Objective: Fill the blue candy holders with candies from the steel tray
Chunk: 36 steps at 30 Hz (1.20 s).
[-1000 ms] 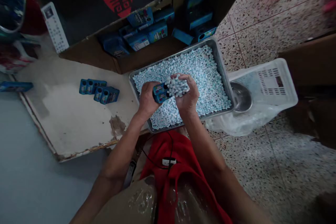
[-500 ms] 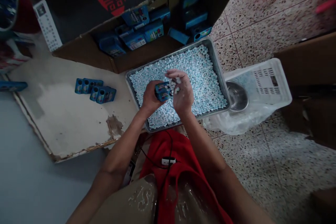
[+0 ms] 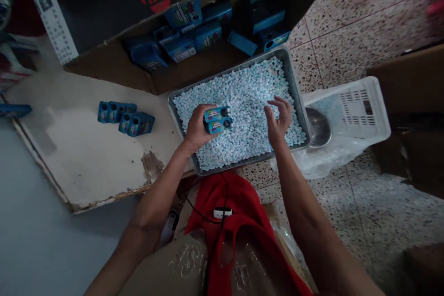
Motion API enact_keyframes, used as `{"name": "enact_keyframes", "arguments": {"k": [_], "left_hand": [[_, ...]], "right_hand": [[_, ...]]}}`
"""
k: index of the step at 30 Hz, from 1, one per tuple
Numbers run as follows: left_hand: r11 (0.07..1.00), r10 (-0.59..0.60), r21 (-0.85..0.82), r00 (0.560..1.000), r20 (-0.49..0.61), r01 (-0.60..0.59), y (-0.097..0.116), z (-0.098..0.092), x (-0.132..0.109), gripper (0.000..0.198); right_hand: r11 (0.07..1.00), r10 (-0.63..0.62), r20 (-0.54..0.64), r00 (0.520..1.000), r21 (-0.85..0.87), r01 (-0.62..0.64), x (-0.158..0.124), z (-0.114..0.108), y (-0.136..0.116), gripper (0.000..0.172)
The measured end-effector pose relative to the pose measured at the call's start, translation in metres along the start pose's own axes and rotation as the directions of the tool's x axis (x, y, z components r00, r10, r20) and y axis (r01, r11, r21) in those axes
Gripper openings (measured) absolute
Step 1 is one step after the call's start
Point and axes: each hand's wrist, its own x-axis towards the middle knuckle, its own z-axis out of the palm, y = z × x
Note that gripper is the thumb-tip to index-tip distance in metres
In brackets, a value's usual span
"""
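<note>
My left hand (image 3: 196, 129) grips two small blue boxes (image 3: 218, 120) stacked together, their round openings facing right, held over a metal tray (image 3: 296, 87). The tray is filled with several small pale blue and white candies (image 3: 243, 101). My right hand (image 3: 279, 120) hovers over the right part of the tray with its fingers spread and nothing in them.
Several filled blue boxes (image 3: 125, 118) lie on a worn white board (image 3: 86, 157) to the left. A cardboard carton (image 3: 114, 62) behind the tray holds more blue boxes (image 3: 194, 32). A steel bowl (image 3: 317, 127) and a white plastic basket (image 3: 350, 108) sit on the speckled floor at right.
My right hand, which held a heap of candies against the boxes' openings, has let them go and moved right over the tray, now open. My left hand still holds the boxes.
</note>
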Motion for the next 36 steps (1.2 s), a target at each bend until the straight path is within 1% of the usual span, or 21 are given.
{"name": "enact_keyframes", "arguments": {"k": [2, 3, 5, 7, 10, 12, 13, 14, 15, 16, 17, 18, 19, 20, 22, 25, 27, 30, 32, 34, 36], "left_hand": [[0.998, -0.015, 0.054, 0.999, -0.035, 0.017, 0.001, -0.009, -0.003, 0.071], [0.995, -0.028, 0.089, 0.998, -0.06, 0.033, 0.001, -0.013, -0.004, 0.071], [0.987, -0.054, 0.146, 0.994, -0.095, 0.067, 0.002, -0.022, -0.006, 0.071], [0.98, -0.09, 0.166, 0.99, -0.105, 0.107, 0.001, -0.029, -0.007, 0.072], [0.973, -0.137, 0.17, 0.985, -0.105, 0.153, -0.001, -0.034, -0.005, 0.073], [0.966, -0.145, 0.198, 0.983, -0.116, 0.166, -0.003, -0.036, -0.003, 0.073], [0.962, -0.141, 0.219, 0.982, -0.123, 0.165, -0.004, -0.036, -0.002, 0.071], [0.956, -0.133, 0.245, 0.983, -0.127, 0.161, -0.004, -0.036, -0.001, 0.07], [0.95, -0.123, 0.273, 0.984, -0.128, 0.154, -0.005, -0.035, 0.0, 0.068], [0.944, -0.112, 0.298, 0.986, -0.123, 0.144, -0.006, -0.035, 0.001, 0.067], [0.939, -0.102, 0.318, 0.988, -0.113, 0.134, -0.007, -0.034, 0.002, 0.066], [0.936, -0.093, 0.331, 0.99, -0.103, 0.122, -0.008, -0.033, 0.002, 0.065], [0.935, -0.084, 0.336, 0.992, -0.09, 0.109, -0.008, -0.032, 0.002, 0.065], [0.937, -0.073, 0.335, 0.994, -0.079, 0.096, -0.008, -0.03, 0.002, 0.064], [0.945, -0.051, 0.32, 0.997, -0.054, 0.065, -0.005, -0.026, 0.003, 0.064], [0.965, -0.021, 0.26, 0.999, -0.035, 0.029, 0.006, -0.017, 0.004, 0.064], [0.982, -0.029, 0.186, 0.998, -0.052, 0.038, 0.015, -0.01, 0.006, 0.064], [0.996, -0.071, 0.055, 0.996, -0.062, 0.074, 0.022, -0.001, 0.007, 0.067], [0.996, -0.085, -0.041, 0.996, -0.003, 0.085, 0.021, 0.004, 0.009, 0.07], [0.981, -0.094, -0.167, 0.994, 0.054, 0.102, 0.014, 0.008, 0.01, 0.075], [0.957, -0.095, -0.268, 0.993, 0.076, 0.112, 0.006, 0.012, 0.011, 0.082]], "right_hand": [[0.983, -0.02, 0.036, 0.999, -0.184, 0.027, 0.01, 0.015, 0.027, 0.056], [0.965, -0.019, 0.063, 0.998, -0.261, 0.035, 0.013, 0.026, 0.032, 0.063], [0.926, 0.007, 0.088, 0.996, -0.378, 0.027, 0.013, 0.055, 0.027, 0.074], [0.905, 0.054, 0.081, 0.995, -0.425, -0.014, 0.008, 0.082, 0.008, 0.08], [0.931, 0.158, 0.059, 0.986, -0.342, -0.128, 0.0, 0.107, -0.022, 0.068], [0.954, 0.263, 0.073, 0.962, -0.166, -0.249, -0.002, 0.11, -0.034, 0.053], [0.942, 0.336, 0.098, 0.937, -0.036, -0.334, -0.003, 0.109, -0.037, 0.047], [0.895, 0.413, 0.149, 0.899, 0.115, -0.43, -0.003, 0.106, -0.041, 0.045], [0.806, 0.478, 0.228, 0.848, 0.27, -0.527, -0.003, 0.102, -0.044, 0.045], [0.683, 0.51, 0.33, 0.794, 0.406, -0.608, -0.003, 0.097, -0.049, 0.047], [0.551, 0.502, 0.433, 0.749, 0.507, -0.663, -0.003, 0.093, -0.055, 0.049], [0.44, 0.459, 0.514, 0.724, 0.576, -0.689, -0.004, 0.088, -0.063, 0.051], [0.367, 0.403, 0.561, 0.723, 0.625, -0.689, -0.005, 0.084, -0.073, 0.053], [0.333, 0.351, 0.571, 0.742, 0.665, -0.669, -0.006, 0.08, -0.084, 0.056], [0.343, 0.304, 0.492, 0.815, 0.742, -0.576, -0.008, 0.073, -0.108, 0.06], [0.436, 0.245, 0.299, 0.922, 0.815, -0.381, -0.012, 0.064, -0.14, 0.054], [0.504, 0.171, 0.222, 0.96, 0.818, -0.279, -0.014, 0.057, -0.154, 0.05], [0.574, 0.071, 0.138, 0.988, 0.804, -0.153, -0.018, 0.043, -0.165, 0.043], [0.603, 0.009, 0.089, 0.996, 0.794, -0.077, -0.02, 0.033, -0.167, 0.041], [0.623, -0.023, 0.084, 0.996, 0.78, -0.051, -0.021, 0.022, -0.163, 0.045], [0.637, 0.021, 0.109, 0.994, 0.764, -0.097, -0.022, 0.015, -0.149, 0.051]]}}
